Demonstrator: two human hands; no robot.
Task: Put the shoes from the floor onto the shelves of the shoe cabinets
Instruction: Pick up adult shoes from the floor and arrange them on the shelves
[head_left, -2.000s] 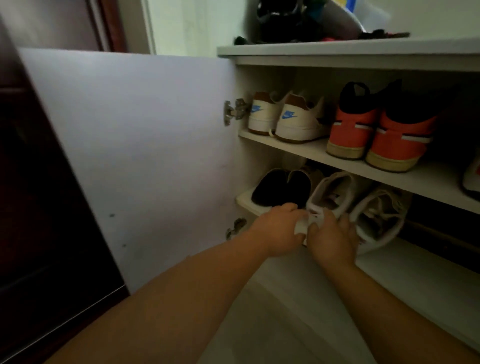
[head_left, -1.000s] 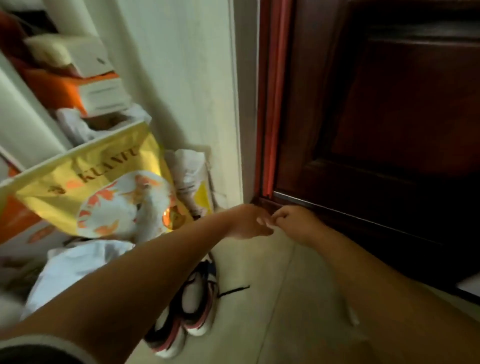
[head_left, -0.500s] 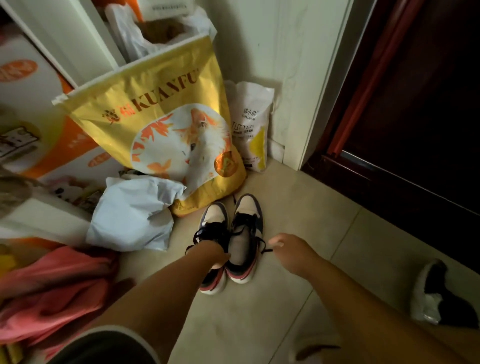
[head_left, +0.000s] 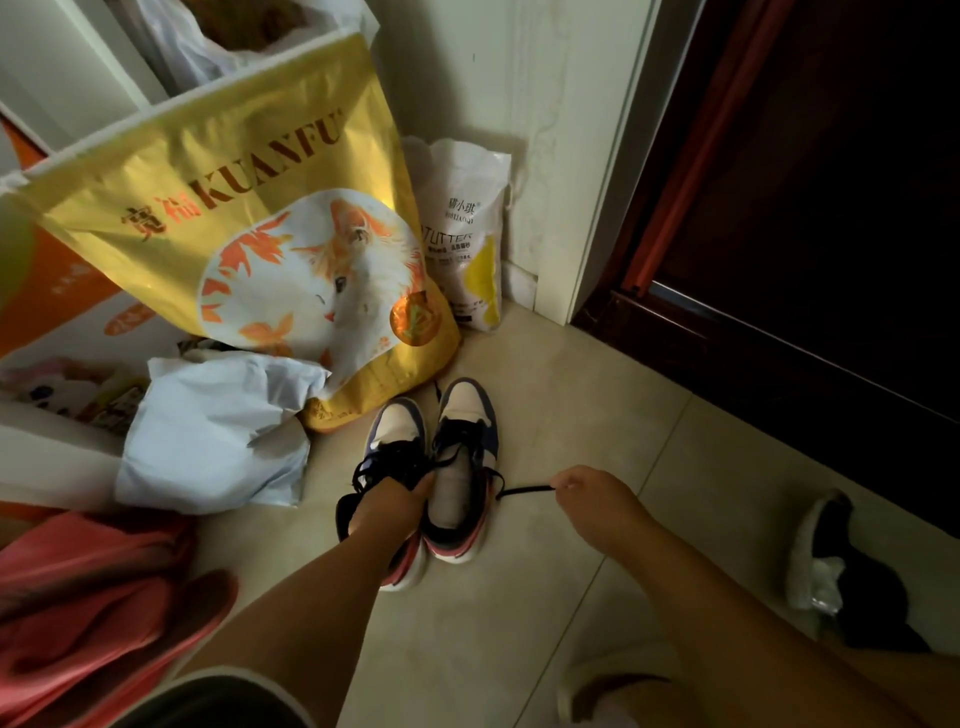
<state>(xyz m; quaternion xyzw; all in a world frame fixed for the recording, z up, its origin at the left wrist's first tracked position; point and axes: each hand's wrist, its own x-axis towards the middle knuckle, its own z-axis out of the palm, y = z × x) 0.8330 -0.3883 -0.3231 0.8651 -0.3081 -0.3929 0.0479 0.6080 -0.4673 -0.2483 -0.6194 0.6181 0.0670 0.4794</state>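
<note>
A pair of white, blue and black high-top sneakers (head_left: 462, 457) with red soles stands side by side on the tiled floor, toes pointing away from me. My left hand (head_left: 387, 506) grips the collar of the left sneaker. My right hand (head_left: 592, 501) pinches the end of a black shoelace (head_left: 522, 491) that runs from the right sneaker. The shoe cabinet is out of view.
A big yellow pet-food bag (head_left: 270, 228) and a small white bag (head_left: 465, 234) lean on the wall behind the sneakers. A crumpled white bag (head_left: 218, 431) and a red cloth (head_left: 88, 603) lie at the left. A black-and-white slipper (head_left: 841, 571) sits right, by the dark door (head_left: 810, 171).
I turned from the cabinet shelf to the floor by the door. My left hand closed on the left sneaker and my right hand took hold of the lace.
</note>
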